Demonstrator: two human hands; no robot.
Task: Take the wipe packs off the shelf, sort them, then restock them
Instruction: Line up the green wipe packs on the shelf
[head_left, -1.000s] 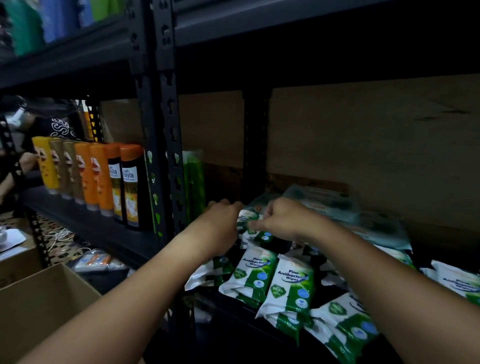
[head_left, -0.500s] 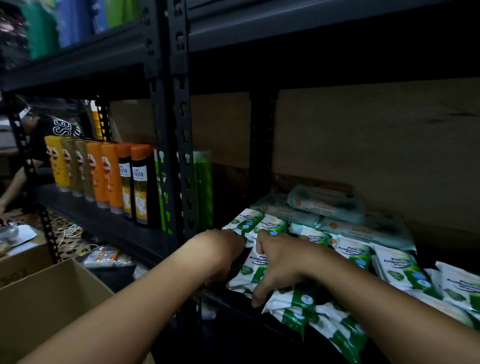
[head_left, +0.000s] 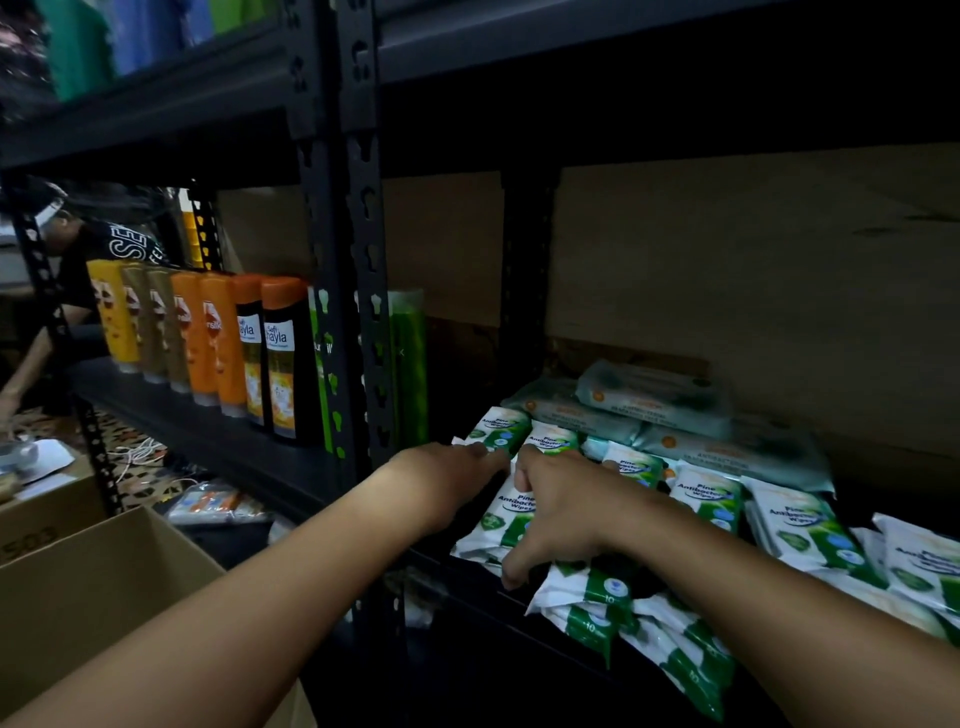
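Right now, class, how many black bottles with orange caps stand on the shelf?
2. The first black bottle stands right of the orange bottles; the second black bottle stands beside it, by the shelf post. Others may hide behind.

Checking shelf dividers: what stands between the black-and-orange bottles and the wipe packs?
Head view: black uprights and green bottles separate bottles from wipe packs.

The left hand (head_left: 451, 486) hides its own fingertips behind the white-and-green wipe packs (head_left: 506, 512), the right hand (head_left: 563, 512) covers much of their print (only "Pine Antibacterial Wipes" reads), the grey-green packs (head_left: 652, 397) behind are too dim to read, and the cardboard box (head_left: 98, 587) is cut off at the left edge.
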